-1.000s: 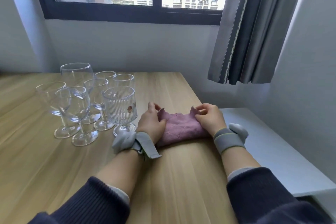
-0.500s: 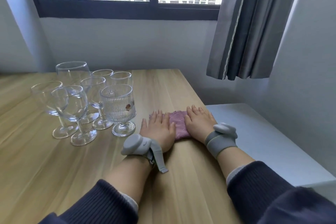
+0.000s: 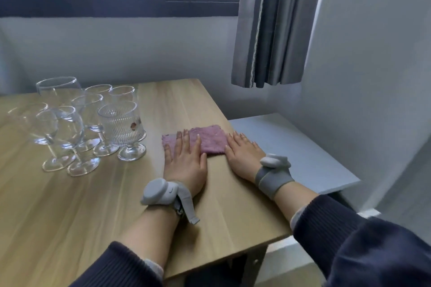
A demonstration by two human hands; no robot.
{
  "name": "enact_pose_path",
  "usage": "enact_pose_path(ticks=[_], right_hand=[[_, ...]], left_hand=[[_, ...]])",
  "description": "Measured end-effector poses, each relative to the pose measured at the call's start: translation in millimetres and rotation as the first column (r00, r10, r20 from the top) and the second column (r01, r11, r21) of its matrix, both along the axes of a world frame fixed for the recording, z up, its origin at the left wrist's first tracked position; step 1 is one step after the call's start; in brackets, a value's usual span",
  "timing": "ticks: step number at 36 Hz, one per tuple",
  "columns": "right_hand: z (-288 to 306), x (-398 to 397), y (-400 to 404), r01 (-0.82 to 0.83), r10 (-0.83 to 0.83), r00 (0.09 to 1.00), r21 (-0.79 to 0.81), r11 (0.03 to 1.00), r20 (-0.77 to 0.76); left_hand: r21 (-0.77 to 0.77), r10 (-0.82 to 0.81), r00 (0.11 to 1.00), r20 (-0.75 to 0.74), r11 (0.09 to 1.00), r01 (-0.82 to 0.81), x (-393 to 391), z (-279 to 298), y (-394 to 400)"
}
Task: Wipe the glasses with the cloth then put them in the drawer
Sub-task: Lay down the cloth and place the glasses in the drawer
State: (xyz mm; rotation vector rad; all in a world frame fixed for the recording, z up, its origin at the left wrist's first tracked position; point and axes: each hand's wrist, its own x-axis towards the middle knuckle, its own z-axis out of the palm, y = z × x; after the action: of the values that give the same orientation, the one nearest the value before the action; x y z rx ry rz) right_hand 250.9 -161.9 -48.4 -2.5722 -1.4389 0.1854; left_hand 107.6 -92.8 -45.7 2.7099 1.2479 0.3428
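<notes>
The purple cloth [image 3: 205, 138] lay flat on the wooden table [image 3: 70, 205], near its right edge. The left hand [image 3: 185, 161] rested palm down with straight fingers [image 3: 185, 141] over the cloth's left part. The right hand [image 3: 243, 155] lay flat too, fingers spread, touching the cloth's right edge. Neither gripped anything. Both wrists wore grey bands. To the left, well apart from the cloth, stood a cluster of stemmed glasses [image 3: 77, 123], the nearest a ribbed glass [image 3: 122, 123]. A pale cabinet top [image 3: 291, 151] adjoined the table on the right, under a grey curtain [image 3: 268, 23].
</notes>
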Motion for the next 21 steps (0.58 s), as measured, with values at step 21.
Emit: enact_pose_path(ticks=[21], right_hand=[[-46.3, 115.4, -147.1, 0.203, -0.184, 0.977, -0.207, 0.957, 0.104]], left_hand=[[-0.090, -0.282, 0.945, -0.166, 0.959, 0.271, 105.6, -1.6, -114.3]])
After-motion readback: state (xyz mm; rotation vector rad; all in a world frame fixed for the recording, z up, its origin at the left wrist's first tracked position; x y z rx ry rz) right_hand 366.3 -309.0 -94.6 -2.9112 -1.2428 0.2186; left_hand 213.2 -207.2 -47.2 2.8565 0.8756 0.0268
